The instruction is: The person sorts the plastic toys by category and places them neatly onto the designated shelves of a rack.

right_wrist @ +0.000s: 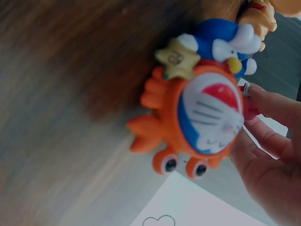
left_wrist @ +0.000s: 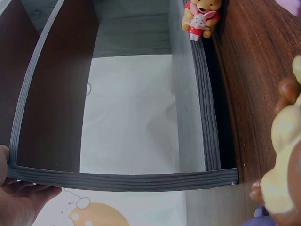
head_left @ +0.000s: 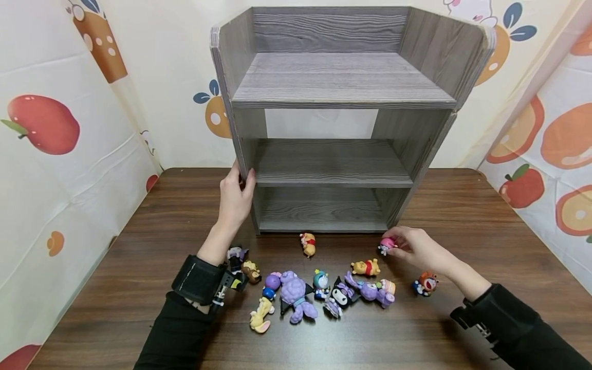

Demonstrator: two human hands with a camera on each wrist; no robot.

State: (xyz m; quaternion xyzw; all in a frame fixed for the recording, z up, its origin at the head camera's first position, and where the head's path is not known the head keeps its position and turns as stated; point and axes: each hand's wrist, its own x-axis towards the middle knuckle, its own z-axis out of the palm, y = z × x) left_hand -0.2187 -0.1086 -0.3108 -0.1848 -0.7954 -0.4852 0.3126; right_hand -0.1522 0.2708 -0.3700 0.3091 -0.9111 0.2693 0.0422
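My left hand (head_left: 233, 200) grips the left side panel of a grey wood-grain shelf unit (head_left: 342, 79). Seen from the left wrist, the fingers of that hand (left_wrist: 23, 202) lie along the panel's edge. In front of the unit's lower right corner, my right hand (head_left: 418, 249) pinches a small pink figurine (head_left: 388, 242). From the right wrist, most of that figurine is hidden behind an orange crab-costume figurine (right_wrist: 207, 113), which stands on the table nearer the camera. A yellow bear figurine in red (head_left: 308, 244) lies just in front of the bottom shelf.
Several figurines lie across the table (head_left: 370, 339): a purple curly one (head_left: 293, 288), a blue-and-white one (head_left: 321, 284), a black-and-white one (head_left: 341, 294), another yellow bear (head_left: 366, 267) and a pale yellow one (head_left: 261, 314). A fruit-print cloth (head_left: 176, 61) hangs behind.
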